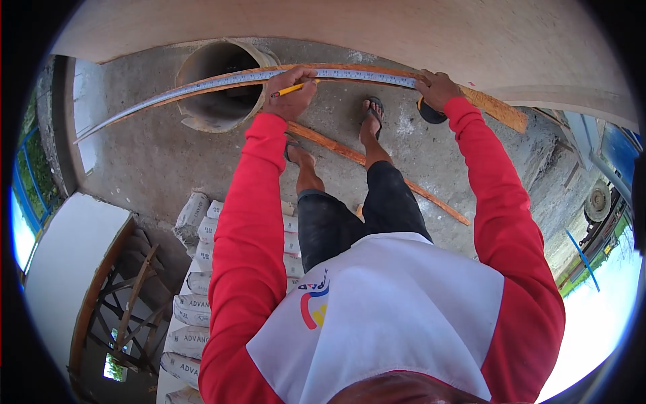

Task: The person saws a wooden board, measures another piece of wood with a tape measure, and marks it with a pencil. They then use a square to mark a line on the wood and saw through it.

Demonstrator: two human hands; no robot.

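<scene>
A long wooden strip (pixel 498 111) runs across the upper part of the view, with a pale measuring tape blade (pixel 363 75) stretched along it. My left hand (pixel 293 93) is closed around a yellow pencil (pixel 288 89) and rests at the strip and blade. Further right, my right hand (pixel 437 91) is closed at the blade's near end, against the strip. Just below its palm shows a round dark tape measure case (pixel 431 113) with a yellow edge, partly covered by the hand. The fingertips of my right hand are partly hidden.
A wide concrete pipe (pixel 192 77) stands on the floor behind the strip. Another thin wooden strip (pixel 431 196) lies by my feet. Stacked cement bags (pixel 192 310) sit at lower left, near a white panel (pixel 77 262) with timber framing. A pale curved board (pixel 336 27) spans the top.
</scene>
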